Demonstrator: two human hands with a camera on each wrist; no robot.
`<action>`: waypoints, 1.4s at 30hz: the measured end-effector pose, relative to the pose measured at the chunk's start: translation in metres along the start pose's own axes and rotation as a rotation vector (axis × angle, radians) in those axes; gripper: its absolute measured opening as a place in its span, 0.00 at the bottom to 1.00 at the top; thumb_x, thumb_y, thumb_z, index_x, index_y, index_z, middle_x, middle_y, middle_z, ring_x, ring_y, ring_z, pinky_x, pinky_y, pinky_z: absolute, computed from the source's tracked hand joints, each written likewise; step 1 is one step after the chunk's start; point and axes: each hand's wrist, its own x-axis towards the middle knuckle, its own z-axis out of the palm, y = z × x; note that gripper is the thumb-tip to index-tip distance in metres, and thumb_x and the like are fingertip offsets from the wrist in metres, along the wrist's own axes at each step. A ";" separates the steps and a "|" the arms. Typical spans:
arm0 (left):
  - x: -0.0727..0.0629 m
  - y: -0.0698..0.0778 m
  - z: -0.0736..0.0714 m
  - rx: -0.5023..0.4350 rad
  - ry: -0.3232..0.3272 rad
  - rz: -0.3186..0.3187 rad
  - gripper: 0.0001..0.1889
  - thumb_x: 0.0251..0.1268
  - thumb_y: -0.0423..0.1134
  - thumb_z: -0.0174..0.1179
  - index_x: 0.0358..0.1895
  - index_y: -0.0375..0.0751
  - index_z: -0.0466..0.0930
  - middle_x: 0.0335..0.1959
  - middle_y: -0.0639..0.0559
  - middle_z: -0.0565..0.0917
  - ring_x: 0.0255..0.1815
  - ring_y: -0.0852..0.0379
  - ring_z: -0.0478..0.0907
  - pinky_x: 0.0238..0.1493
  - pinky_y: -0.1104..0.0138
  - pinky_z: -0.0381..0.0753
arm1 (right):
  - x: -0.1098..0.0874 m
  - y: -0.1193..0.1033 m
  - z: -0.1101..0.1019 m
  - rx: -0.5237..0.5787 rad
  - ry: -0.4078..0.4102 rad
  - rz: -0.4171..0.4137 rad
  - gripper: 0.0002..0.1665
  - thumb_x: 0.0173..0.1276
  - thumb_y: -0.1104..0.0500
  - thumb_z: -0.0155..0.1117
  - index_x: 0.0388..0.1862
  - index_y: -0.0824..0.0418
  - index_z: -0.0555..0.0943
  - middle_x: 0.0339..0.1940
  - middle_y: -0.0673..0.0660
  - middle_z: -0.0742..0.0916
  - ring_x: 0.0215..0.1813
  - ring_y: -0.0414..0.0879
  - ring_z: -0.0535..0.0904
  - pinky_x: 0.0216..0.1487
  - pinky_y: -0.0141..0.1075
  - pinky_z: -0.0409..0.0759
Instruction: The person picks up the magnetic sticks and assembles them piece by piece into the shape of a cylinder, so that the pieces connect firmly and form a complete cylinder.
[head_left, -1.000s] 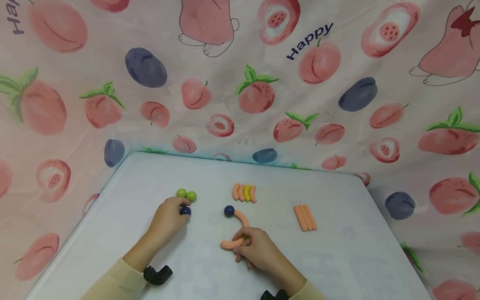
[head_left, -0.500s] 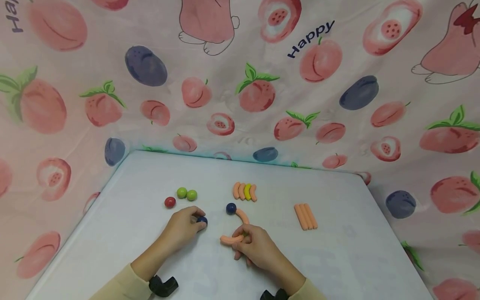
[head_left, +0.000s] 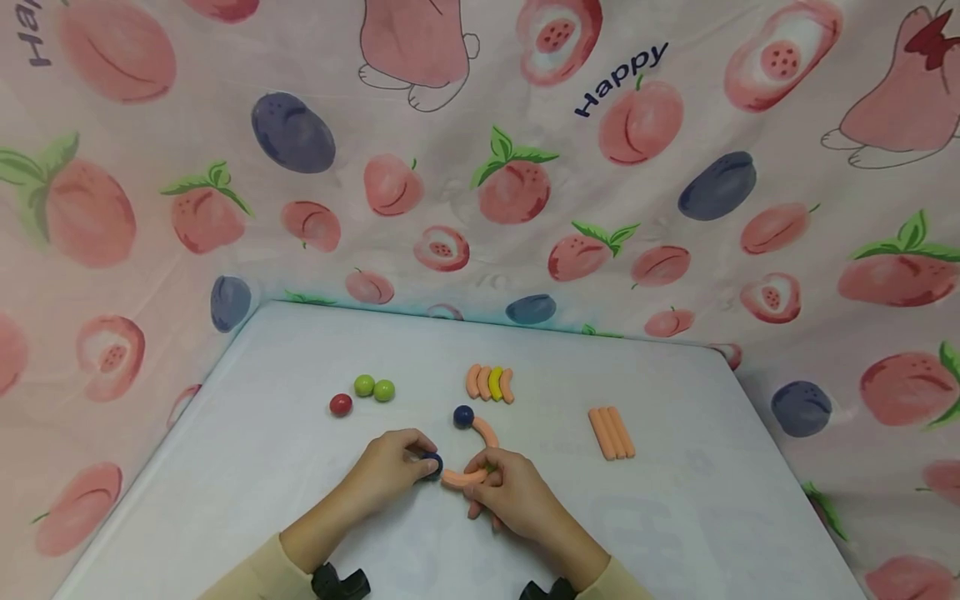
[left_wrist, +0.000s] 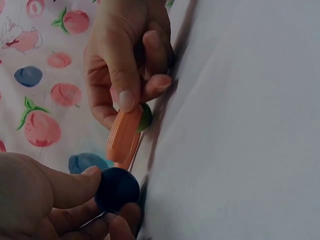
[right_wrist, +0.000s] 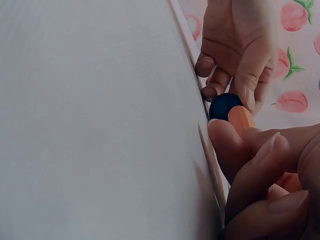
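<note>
My left hand (head_left: pixel 390 471) pinches a dark blue ball (left_wrist: pixel 117 190) between thumb and fingers. The ball is right at the free end of a curved orange stick (head_left: pixel 461 478), which has ridges along its side in the left wrist view. My right hand (head_left: pixel 513 492) pinches this stick near its other end. A green ball (left_wrist: pixel 145 117) shows partly behind the right fingers. Beyond the right hand, a second curved orange stick (head_left: pixel 486 431) runs up to another dark blue ball (head_left: pixel 463 416); its lower end is hidden by the fingers.
Back left on the white table (head_left: pixel 660 517) lie a red ball (head_left: pixel 341 405) and two green balls (head_left: pixel 373 388). Several short curved sticks (head_left: pixel 480 382), one of them yellow, lie in a row at the back. Three straight orange sticks (head_left: pixel 611 433) lie together at right.
My left hand has carried the blue ball rightward and nearer, from beside the green balls to the curved stick's end. The red ball has come into sight. My right hand stays almost still.
</note>
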 end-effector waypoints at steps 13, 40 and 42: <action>0.001 0.002 0.002 0.004 -0.009 -0.001 0.08 0.71 0.39 0.71 0.50 0.47 0.88 0.39 0.56 0.88 0.35 0.58 0.80 0.38 0.64 0.78 | 0.001 0.000 0.000 -0.016 0.012 0.000 0.14 0.77 0.61 0.69 0.58 0.59 0.84 0.24 0.54 0.92 0.14 0.39 0.75 0.17 0.27 0.73; 0.015 -0.002 -0.011 0.060 -0.043 0.050 0.10 0.73 0.34 0.69 0.51 0.50 0.91 0.47 0.56 0.91 0.46 0.60 0.84 0.58 0.51 0.85 | 0.049 -0.002 -0.037 -0.178 0.352 0.090 0.16 0.71 0.56 0.74 0.55 0.54 0.86 0.33 0.54 0.82 0.34 0.47 0.75 0.31 0.35 0.73; 0.015 -0.001 -0.011 0.058 -0.046 0.052 0.10 0.73 0.34 0.69 0.52 0.50 0.91 0.47 0.56 0.92 0.46 0.60 0.85 0.59 0.51 0.85 | 0.053 -0.003 -0.038 -0.190 0.342 0.089 0.16 0.71 0.55 0.75 0.56 0.54 0.87 0.32 0.53 0.83 0.35 0.47 0.76 0.33 0.35 0.73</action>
